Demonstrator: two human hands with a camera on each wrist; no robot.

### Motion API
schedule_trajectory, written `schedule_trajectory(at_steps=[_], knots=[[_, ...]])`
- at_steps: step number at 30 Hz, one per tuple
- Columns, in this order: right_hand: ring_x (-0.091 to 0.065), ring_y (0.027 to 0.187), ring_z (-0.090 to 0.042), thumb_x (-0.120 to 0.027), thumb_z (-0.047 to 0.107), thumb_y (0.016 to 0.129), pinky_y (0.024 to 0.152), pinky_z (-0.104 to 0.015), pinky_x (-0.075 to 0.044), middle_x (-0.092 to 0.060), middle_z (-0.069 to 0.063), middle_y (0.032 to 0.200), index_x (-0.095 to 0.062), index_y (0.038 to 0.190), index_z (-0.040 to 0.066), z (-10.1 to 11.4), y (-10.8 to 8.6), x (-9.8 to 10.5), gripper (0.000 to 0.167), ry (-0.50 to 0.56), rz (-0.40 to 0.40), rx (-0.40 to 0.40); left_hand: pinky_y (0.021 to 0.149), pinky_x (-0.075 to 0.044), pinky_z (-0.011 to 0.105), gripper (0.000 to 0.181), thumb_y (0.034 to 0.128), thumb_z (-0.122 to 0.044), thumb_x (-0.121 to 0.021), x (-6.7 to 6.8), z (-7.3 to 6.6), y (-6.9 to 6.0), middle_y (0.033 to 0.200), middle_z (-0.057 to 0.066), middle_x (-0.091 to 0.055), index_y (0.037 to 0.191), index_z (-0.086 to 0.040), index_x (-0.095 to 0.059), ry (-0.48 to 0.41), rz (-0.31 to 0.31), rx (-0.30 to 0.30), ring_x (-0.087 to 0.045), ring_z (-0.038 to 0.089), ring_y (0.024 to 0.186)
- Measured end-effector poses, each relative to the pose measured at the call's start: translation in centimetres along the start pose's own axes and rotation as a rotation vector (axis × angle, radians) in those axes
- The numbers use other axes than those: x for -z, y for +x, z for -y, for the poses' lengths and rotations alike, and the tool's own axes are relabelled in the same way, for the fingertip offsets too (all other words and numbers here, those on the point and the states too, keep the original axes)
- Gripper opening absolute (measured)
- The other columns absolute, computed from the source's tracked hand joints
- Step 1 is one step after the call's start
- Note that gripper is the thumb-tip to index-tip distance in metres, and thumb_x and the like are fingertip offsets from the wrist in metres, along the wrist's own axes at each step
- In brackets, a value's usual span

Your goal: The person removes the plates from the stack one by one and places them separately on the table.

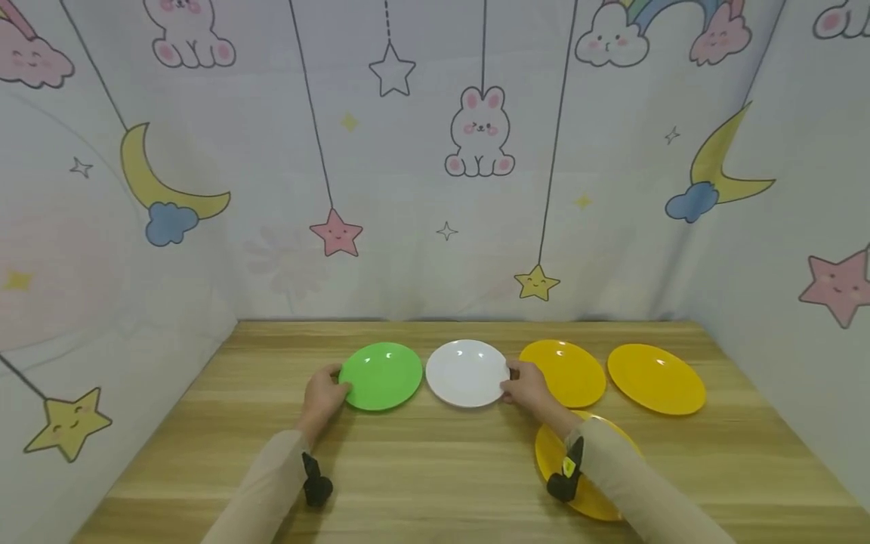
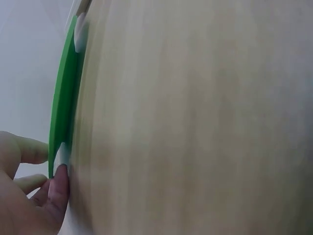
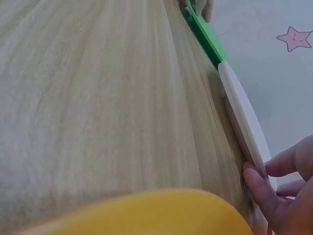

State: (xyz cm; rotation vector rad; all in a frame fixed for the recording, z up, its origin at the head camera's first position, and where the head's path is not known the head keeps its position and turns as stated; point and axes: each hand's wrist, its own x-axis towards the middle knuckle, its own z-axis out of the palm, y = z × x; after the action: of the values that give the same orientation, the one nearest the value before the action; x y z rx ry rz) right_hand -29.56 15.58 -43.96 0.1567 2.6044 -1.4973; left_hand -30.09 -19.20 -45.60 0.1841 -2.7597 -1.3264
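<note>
A green plate (image 1: 381, 376) and a white plate (image 1: 467, 373) lie side by side toward the back of the wooden table, a narrow gap between their rims in the head view. My left hand (image 1: 326, 393) pinches the left rim of the green plate, thumb and fingers on either side of the edge in the left wrist view. Whitish patches show under that plate there; I cannot tell what they are. At the white plate's right rim, my right hand (image 1: 526, 387) pinches the edge between thumb and fingers. Whether either plate is raised off the table is unclear.
A yellow plate (image 1: 578, 378) sits just right of my right hand, with another yellow plate (image 1: 656, 379) farther right. A third yellow plate (image 1: 598, 495) lies nearer, partly beneath my right forearm. Behind the wooden table (image 1: 435, 483) hangs a cartoon-printed cloth (image 1: 421, 166).
</note>
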Motion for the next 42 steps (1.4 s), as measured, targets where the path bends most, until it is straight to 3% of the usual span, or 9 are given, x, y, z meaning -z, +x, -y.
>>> schedule_trajectory(at_steps=[8, 13, 17, 24, 31, 36, 42], knots=[[-0.057, 0.071, -0.017, -0.059, -0.004, 0.082, 0.06, -0.025, -0.055, -0.043, -0.028, 0.13, -0.039, 0.131, -0.01, 0.0, -0.4, -0.2, 0.054, 0.002, -0.031, 0.018, 0.1, -0.032, 0.053, 0.054, 0.0835, -0.012, -0.048, 1.5, -1.2, -0.5, 0.128, 0.03, -0.042, 0.13, 0.011, -0.036, 0.06, 0.034, 0.112, -0.037, 0.043, 0.12], [-0.057, 0.068, -0.016, -0.059, -0.003, 0.082, 0.06, -0.025, -0.055, -0.044, -0.028, 0.129, -0.039, 0.132, -0.009, -0.1, -0.5, -0.3, 0.055, -0.008, -0.031, 0.011, 0.098, -0.034, 0.054, 0.054, 0.085, -0.017, -0.05, 2.3, -3.0, -0.3, 0.129, 0.031, -0.041, 0.129, 0.012, -0.037, 0.131, 0.035, 0.092, -0.038, 0.045, 0.119], [-0.056, 0.065, -0.015, -0.059, -0.003, 0.082, 0.058, -0.024, -0.055, -0.045, -0.027, 0.129, -0.039, 0.132, -0.009, 0.0, -0.6, -0.2, 0.054, -0.016, -0.038, 0.015, 0.096, -0.036, 0.053, 0.054, 0.085, -0.02, -0.053, 2.2, -4.5, 0.4, 0.128, 0.03, -0.044, 0.128, 0.011, -0.041, 0.181, 0.037, 0.059, -0.041, 0.043, 0.117], [-0.057, 0.066, -0.015, -0.058, -0.003, 0.082, 0.058, -0.024, -0.055, -0.043, -0.028, 0.13, -0.038, 0.132, -0.01, -0.1, -0.5, -0.2, 0.054, -0.04, -0.032, 0.015, 0.092, -0.043, 0.048, 0.054, 0.0854, -0.021, -0.059, -0.3, -7.3, 0.9, 0.125, 0.028, -0.047, 0.128, 0.009, -0.043, 0.16, 0.12, 0.004, -0.045, 0.04, 0.114], [-0.057, 0.067, -0.015, -0.058, -0.003, 0.082, 0.059, -0.024, -0.055, -0.043, -0.028, 0.13, -0.038, 0.132, -0.01, -0.1, -0.5, -0.2, 0.054, -0.043, -0.038, 0.011, 0.084, -0.05, 0.04, 0.058, 0.0848, -0.023, -0.061, -3.1, -10.2, 0.2, 0.125, 0.026, -0.048, 0.13, 0.007, -0.041, 0.075, 0.196, 0.01, -0.052, 0.036, 0.109], [-0.057, 0.067, -0.016, -0.059, -0.003, 0.082, 0.059, -0.024, -0.055, -0.042, -0.028, 0.131, -0.037, 0.133, -0.009, -0.1, -0.5, -0.3, 0.055, -0.051, -0.042, 0.014, 0.068, -0.054, 0.03, 0.056, 0.0832, -0.022, -0.063, -4.7, -10.9, 0.1, 0.119, 0.023, -0.052, 0.128, 0.005, -0.044, 0.028, 0.244, 0.022, -0.059, 0.029, 0.094], [-0.056, 0.068, -0.017, -0.058, -0.002, 0.083, 0.061, -0.024, -0.055, -0.044, -0.027, 0.13, -0.037, 0.133, -0.009, -0.2, -0.6, -0.3, 0.055, -0.051, -0.043, 0.003, 0.064, -0.052, 0.029, 0.057, 0.0771, -0.02, -0.069, -6.0, -11.1, -0.3, 0.109, 0.02, -0.058, 0.123, 0.007, -0.049, 0.037, 0.238, -0.018, -0.06, 0.023, 0.08]])
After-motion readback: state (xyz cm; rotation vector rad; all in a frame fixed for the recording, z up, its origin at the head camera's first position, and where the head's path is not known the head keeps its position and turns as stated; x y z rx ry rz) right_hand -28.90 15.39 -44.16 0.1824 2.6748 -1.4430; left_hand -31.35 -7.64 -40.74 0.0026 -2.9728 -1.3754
